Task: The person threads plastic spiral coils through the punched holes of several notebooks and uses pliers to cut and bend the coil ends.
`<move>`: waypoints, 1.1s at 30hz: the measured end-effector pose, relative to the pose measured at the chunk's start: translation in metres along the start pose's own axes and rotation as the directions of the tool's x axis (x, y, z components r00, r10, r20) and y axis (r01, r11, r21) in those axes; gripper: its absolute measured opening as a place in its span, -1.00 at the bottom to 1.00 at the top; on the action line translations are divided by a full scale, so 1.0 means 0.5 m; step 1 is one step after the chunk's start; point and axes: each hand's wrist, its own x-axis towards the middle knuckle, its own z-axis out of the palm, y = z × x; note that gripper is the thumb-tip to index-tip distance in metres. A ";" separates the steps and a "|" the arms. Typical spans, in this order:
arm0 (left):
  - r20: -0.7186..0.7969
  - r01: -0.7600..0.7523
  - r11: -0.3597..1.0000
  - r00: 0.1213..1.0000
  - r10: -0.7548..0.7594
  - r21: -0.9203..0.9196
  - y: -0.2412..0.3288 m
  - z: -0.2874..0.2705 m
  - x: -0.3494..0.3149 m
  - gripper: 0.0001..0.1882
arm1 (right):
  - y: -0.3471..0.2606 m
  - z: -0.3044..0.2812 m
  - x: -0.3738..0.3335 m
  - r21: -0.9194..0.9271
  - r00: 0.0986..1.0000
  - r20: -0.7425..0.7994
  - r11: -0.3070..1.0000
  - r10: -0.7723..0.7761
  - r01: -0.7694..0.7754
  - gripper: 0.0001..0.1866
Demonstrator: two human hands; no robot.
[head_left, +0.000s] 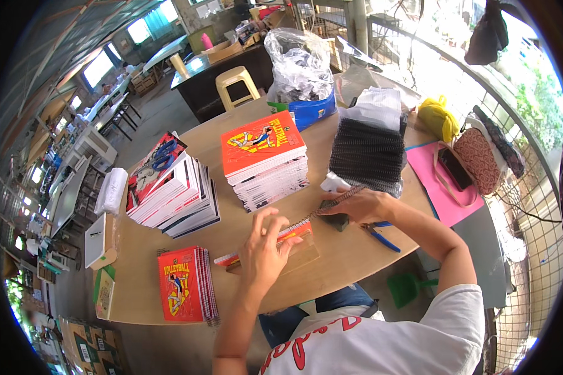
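Observation:
A thin orange-covered notebook (303,231) stands tilted near the table's front edge, its punched white edge upward, beside a brown board (308,248). My left hand (263,247) is bent around its middle, thumb and fingers at the punched edge, hiding part of it. From that edge a dark spiral binding coil (304,220) runs up to the right. My right hand (364,206) pinches the coil's far part. Under this hand sits a dark green block (336,220), and blue-handled pliers (380,237) lie just to its right.
Coil-bound orange notebooks (184,284) lie front left. Behind stand a tall stack of orange-covered books (266,156) and a fanned stack (169,194) with blue scissors (164,156). Black coils (367,150) are piled back right, near a plastic bag (300,62) and a pink sheet (441,187).

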 end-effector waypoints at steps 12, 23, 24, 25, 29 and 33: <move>-0.002 -0.129 0.992 0.992 0.129 -0.006 -0.026 0.005 -0.033 -0.83 | 0.040 0.003 -0.094 0.671 0.930 -0.309 0.739 0.199 0.065 -0.24; -0.040 0.018 0.989 0.999 -0.013 0.147 -0.008 0.003 -0.052 -0.79 | -0.016 -0.110 -0.032 0.977 0.958 -0.206 0.093 0.197 0.191 -0.13; -0.044 0.025 0.988 0.999 -0.019 0.155 -0.014 0.005 -0.058 -0.79 | -0.035 -0.122 -0.008 0.980 0.968 -0.169 0.139 0.183 0.144 -0.10; -0.055 -0.010 0.990 0.998 0.018 0.143 -0.013 0.014 -0.057 -0.80 | 0.005 -0.080 0.015 0.932 0.934 -0.175 0.358 0.310 0.055 -0.06; -0.072 -0.007 0.992 0.997 0.017 0.127 -0.017 0.016 -0.064 -0.81 | -0.052 -0.085 0.130 0.270 0.793 -0.212 0.814 0.571 -0.514 0.07; -0.102 -0.020 0.993 0.994 0.032 0.120 -0.004 0.013 -0.058 -0.81 | -0.006 0.002 0.149 0.038 0.873 0.041 0.872 0.487 -0.488 0.04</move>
